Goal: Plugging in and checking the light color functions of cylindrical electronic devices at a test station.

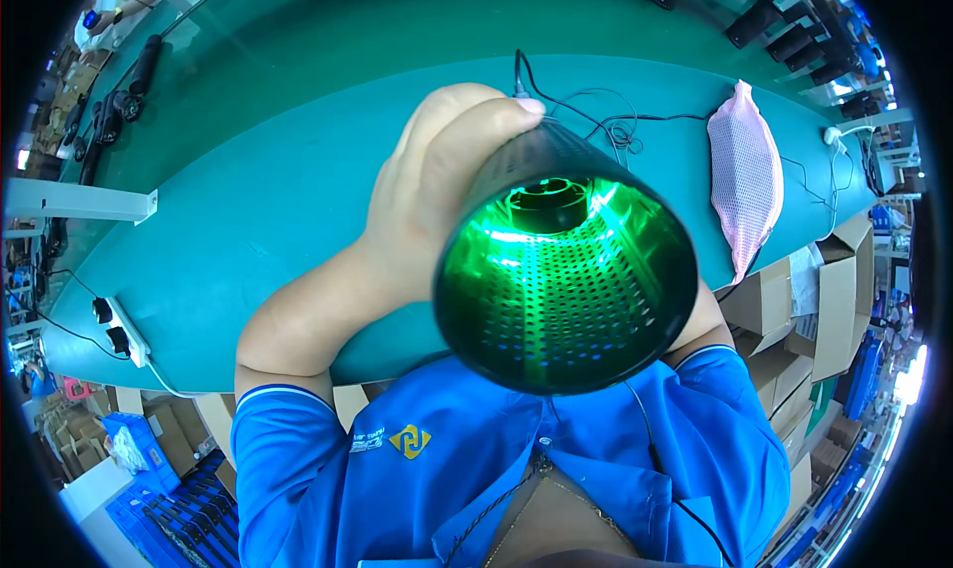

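A hollow black cylinder with a finely perforated wall (566,280) is held above the smooth, teal-green tabletop (248,240), its wide round mouth tilted toward the wearer; glossy green light fills the inside, around a dark ring-shaped fitting (548,206) at the bottom. The bare left hand (427,171) is wrapped around its far end, fingers curved against the outer shell. The right hand is hidden behind the cylinder, so its grip cannot be told. A thin, flexible black cable (556,98) loops just behind the left fingertips. To the right lies a pointed-ended pink mesh pouch (745,181), near open-flapped brown cardboard boxes (839,305).
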`<state>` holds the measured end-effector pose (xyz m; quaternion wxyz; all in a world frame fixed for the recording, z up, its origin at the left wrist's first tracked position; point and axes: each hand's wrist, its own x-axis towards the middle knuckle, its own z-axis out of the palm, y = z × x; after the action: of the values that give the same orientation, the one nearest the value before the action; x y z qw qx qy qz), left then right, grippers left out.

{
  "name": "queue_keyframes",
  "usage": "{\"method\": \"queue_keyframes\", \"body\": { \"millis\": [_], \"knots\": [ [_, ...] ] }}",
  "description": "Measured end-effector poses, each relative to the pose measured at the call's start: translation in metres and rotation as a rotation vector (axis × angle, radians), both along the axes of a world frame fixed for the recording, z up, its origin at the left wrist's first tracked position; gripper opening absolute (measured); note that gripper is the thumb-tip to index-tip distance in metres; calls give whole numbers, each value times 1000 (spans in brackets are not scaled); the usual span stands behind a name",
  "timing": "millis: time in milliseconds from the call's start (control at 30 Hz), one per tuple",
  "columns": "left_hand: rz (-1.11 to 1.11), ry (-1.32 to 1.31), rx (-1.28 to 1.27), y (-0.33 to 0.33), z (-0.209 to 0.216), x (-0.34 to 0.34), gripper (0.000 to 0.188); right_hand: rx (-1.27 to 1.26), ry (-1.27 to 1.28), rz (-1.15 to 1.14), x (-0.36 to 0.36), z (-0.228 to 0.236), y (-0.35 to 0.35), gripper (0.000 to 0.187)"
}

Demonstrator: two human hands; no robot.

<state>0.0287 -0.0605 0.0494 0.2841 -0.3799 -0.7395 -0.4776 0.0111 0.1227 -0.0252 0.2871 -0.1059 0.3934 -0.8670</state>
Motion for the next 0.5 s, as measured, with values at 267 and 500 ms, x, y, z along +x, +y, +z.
{"method": "queue_keyframes", "body": {
  "millis": [267,500],
  "knots": [
    [-7,-11,18,5,-2,2,61,-97,114,33,-8,-12,5,28],
    [-68,-35,19,4,0,4,63,-290,-504,-3,-1,-5,9,25]
  ]
}}
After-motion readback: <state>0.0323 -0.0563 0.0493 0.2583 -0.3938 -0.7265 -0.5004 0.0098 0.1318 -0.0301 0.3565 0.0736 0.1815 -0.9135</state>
